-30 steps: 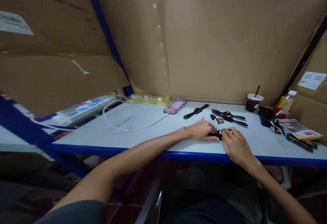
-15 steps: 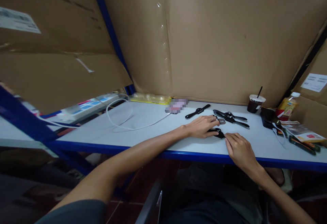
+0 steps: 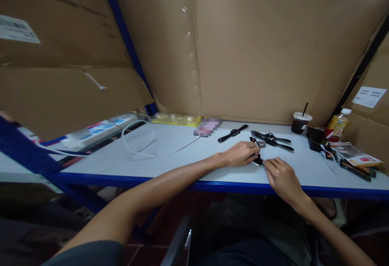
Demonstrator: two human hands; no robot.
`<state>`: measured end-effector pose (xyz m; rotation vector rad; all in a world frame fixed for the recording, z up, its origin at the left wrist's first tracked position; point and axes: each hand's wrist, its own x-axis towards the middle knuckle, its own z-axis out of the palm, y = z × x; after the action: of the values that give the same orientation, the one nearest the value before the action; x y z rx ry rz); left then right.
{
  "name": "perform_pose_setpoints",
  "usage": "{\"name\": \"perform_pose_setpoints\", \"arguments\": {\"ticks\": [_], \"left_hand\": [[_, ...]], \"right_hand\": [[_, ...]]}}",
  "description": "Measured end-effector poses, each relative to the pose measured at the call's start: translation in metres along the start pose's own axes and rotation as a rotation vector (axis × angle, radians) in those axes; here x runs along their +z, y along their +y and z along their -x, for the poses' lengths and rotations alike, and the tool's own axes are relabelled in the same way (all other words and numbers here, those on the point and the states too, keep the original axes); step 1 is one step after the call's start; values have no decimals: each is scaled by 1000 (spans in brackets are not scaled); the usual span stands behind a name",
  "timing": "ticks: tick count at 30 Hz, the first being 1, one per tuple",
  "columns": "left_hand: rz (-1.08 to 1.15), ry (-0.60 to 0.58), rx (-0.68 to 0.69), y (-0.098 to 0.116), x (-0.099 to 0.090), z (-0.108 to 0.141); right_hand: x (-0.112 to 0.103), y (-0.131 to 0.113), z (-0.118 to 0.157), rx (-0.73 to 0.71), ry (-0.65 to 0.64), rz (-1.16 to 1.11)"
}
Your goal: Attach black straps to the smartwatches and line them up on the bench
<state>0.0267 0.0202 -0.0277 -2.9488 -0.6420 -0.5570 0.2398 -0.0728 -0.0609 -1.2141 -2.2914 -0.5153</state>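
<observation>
Both hands are on a black tool near the table's front edge. My left hand, with a ring on one finger, is closed on its left part and covers much of it. My right hand pinches its right end, fingers bent together. A small grey metal piece shows just beyond my left fingertips. Farther back lies a similar black two-handled tool. To its right, more black tools of this kind lie overlapping.
A lidded cup with a straw, a bottle, a black tray and a packet stand or lie at the right. A phone with a white cable lies at the back. Cardboard walls the table.
The black tool between my hands has turned and now slants more steeply, with a dark part showing above my left fingers. The whole view has shifted slightly.
</observation>
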Motion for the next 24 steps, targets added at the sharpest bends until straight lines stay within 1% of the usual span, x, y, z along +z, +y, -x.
{"name": "perform_pose_setpoints", "arguments": {"ticks": [6, 11, 14, 20, 24], "left_hand": [[-11, -10, -115, 2, 0, 0], [-58, -38, -98, 2, 0, -1], [-74, -50, -123, 2, 1, -1], [-101, -30, -229, -3, 2, -1], [-115, -5, -365, -12, 0, -1]], "right_hand": [[0, 0, -1, 9, -16, -11], [-1, -1, -1, 19, -7, -25], [-1, 0, -2, 19, -11, -26], [-1, 0, -2, 16, -16, -24], [-1, -1, -2, 32, -12, -27]]}}
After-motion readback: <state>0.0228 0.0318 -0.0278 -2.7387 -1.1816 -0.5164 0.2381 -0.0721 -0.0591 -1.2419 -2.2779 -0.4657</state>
